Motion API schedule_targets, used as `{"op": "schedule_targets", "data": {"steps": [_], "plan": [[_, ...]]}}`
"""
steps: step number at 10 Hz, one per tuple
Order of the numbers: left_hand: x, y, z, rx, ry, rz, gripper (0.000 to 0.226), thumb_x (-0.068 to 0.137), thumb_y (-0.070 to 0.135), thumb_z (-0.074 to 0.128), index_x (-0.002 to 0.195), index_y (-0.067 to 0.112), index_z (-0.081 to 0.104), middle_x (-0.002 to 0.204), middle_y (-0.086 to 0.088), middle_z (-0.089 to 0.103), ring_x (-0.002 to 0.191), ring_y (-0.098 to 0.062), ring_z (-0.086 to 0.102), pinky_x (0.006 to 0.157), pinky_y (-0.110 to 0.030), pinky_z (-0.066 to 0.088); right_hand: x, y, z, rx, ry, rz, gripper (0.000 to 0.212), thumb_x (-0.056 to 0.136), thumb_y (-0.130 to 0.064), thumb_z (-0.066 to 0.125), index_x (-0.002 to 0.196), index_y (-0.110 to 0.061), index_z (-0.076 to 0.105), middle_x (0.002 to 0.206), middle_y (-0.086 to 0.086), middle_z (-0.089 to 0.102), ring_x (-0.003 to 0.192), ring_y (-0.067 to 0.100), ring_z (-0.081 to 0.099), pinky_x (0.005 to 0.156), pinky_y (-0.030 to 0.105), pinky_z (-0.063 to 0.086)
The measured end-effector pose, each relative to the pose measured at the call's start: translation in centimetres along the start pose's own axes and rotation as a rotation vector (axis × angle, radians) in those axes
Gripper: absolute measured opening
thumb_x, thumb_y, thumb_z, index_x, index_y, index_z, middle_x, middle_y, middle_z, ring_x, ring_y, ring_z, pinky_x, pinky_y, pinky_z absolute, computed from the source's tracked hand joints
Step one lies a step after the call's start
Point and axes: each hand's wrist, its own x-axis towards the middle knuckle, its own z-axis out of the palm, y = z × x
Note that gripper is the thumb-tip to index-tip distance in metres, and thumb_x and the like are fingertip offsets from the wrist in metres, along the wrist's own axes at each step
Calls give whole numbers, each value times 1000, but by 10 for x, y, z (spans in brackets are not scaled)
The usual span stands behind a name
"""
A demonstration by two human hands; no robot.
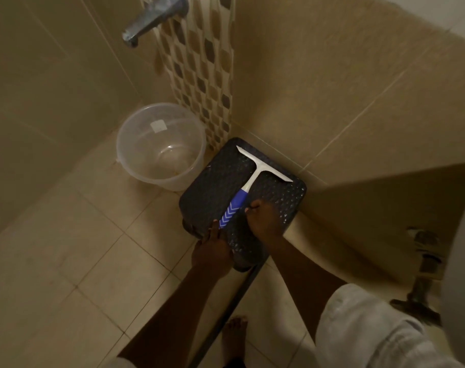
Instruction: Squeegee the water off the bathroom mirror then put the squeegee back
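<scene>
On the stool point(212, 187), squeegee point(248, 185) between both hands point(263, 219).

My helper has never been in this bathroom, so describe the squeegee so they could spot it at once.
Look to the tiled corner below the wall tap, where a dark textured stool stands beside a clear plastic bucket. The squeegee lies on the stool, both hands at its handle. It is the only T-shaped thing: white blade, blue handle with white chevrons.

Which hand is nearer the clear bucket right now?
Left. The left hand sits at the stool's near-left edge by the squeegee handle's end, on the clear bucket's side. The right hand is across the handle, farther from it.
</scene>
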Motion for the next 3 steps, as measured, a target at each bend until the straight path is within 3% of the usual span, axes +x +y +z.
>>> {"op": "schedule_targets", "data": {"steps": [1,2,3], "plan": [[-4,2,-10,-30,27,-13,73,92,37,52,151,23,12,161,-8,0,138,-34,31,106,-48,40,-16,2,-12,5,-25,-63,26,89,-25,53,111,-13,60,109,10,65,100,26,61,84,33,46],[-11,10,-29,-50,90,7,71,93,38,51,150,19,13,160,-9,4,136,-33,34,104,-46,42,-30,-7,-24,-151,-21,-128,30,94,-29,50,119,-14,55,120,7,61,110,20,57,93,28,40],[-20,20,-52,-62,124,30,72,92,35,53,150,19,13,160,-9,6,136,-31,35,105,-47,41,-42,-19,-44,-70,-30,-142,33,94,-28,51,123,-15,54,125,7,59,115,18,55,95,28,39]]}}
